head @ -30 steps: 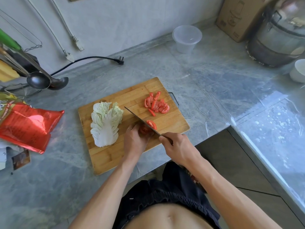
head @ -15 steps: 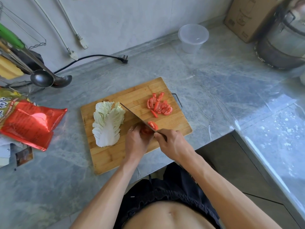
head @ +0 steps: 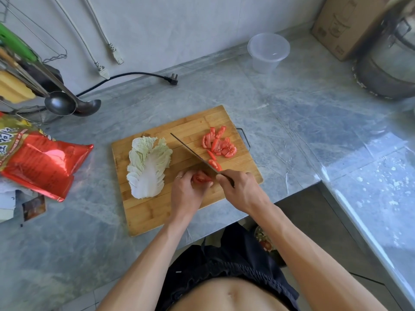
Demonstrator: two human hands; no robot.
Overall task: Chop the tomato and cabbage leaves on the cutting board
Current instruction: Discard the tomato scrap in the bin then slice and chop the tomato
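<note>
A wooden cutting board (head: 157, 212) lies on the grey counter. Pale cabbage leaves (head: 148, 166) lie flat on its left half. A pile of cut tomato pieces (head: 219, 143) sits near the board's far right corner, with one fresh slice (head: 215, 164) beside the blade. My left hand (head: 187, 191) grips the remaining tomato piece (head: 200, 177) with curled fingers. My right hand (head: 241, 190) grips the handle of a knife (head: 190, 151), whose blade runs diagonally up-left right next to the held tomato.
A red snack bag (head: 42, 162) lies left of the board. Ladles (head: 67, 104) hang over the counter at far left. A black plug (head: 171, 78) and a clear plastic tub (head: 268, 51) sit at the back. A cardboard box (head: 343, 25) and pot (head: 390, 63) stand far right.
The knife has shifted slightly towards my left hand along the tomato, and another slice lies by the blade. The view has tilted a little; both hands keep their grip.
</note>
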